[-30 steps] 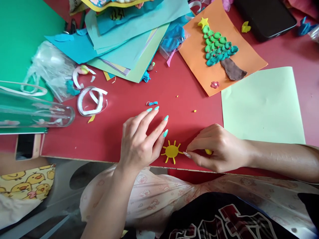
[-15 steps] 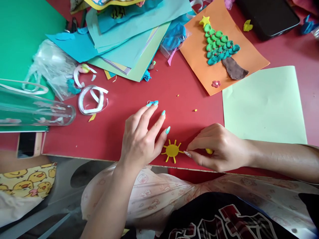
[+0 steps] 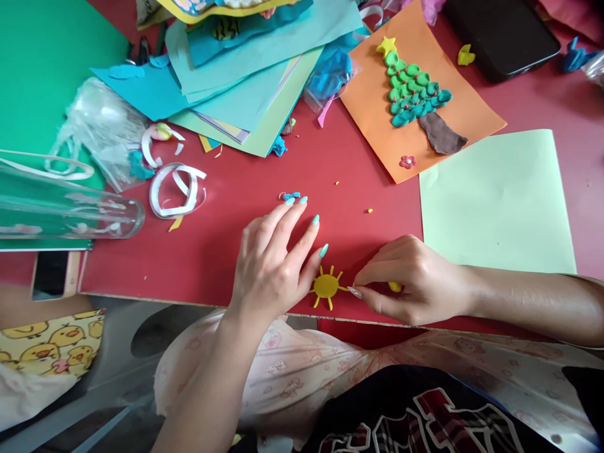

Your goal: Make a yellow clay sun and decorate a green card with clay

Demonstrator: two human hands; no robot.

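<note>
A yellow clay sun [image 3: 326,286] with thin rays lies flat near the front edge of the red table [image 3: 226,251]. My right hand [image 3: 415,280] pinches thumb and forefinger together at the tip of the sun's right-hand ray. Beneath its curled fingers a yellow clay lump [image 3: 395,287] shows in part. My left hand [image 3: 278,261] rests with fingers spread just left of the sun, its thumb near the upper rays and covering some of the left side. By its fingertips lies a small blue clay piece [image 3: 290,195].
An orange card [image 3: 368,88] bears a clay tree, partly beside a pale green sheet [image 3: 500,201]. Coloured papers [image 3: 255,107] are piled at the back. White ribbon loops [image 3: 155,192], a clear cup [image 3: 113,217] and a plastic bag [image 3: 104,132] lie left. A black phone [image 3: 503,38] sits back right.
My left hand has shifted slightly right and toward me, covering more of the sun's left rays and uncovering the blue clay piece. My right hand keeps its pinch at the same ray.
</note>
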